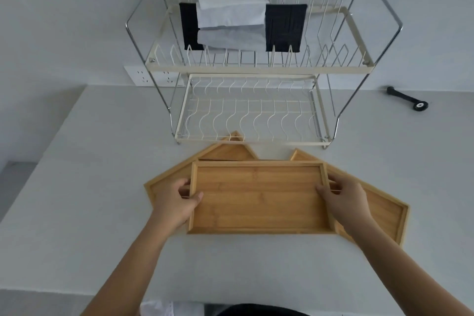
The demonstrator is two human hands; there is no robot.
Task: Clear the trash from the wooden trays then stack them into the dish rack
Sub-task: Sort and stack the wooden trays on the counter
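Observation:
A rectangular wooden tray (259, 197) lies on top of two other wooden trays, one angled out to the left (225, 154) and one to the right (382, 210). My left hand (177, 202) grips the top tray's left edge, thumb on the inside. At the tray's right edge my right hand (343, 197) holds on the same way. All three trays look bare inside. Behind them stands a two-tier wire dish rack (256, 69); its lower tier (251, 115) holds nothing.
On the rack's upper tier rest a black cloth (284, 28) and white folded paper (230, 15). A black tool (407, 100) lies at the table's far right. Wall sockets (151, 77) sit behind the rack. The white table's (89, 174) left edge drops off nearby.

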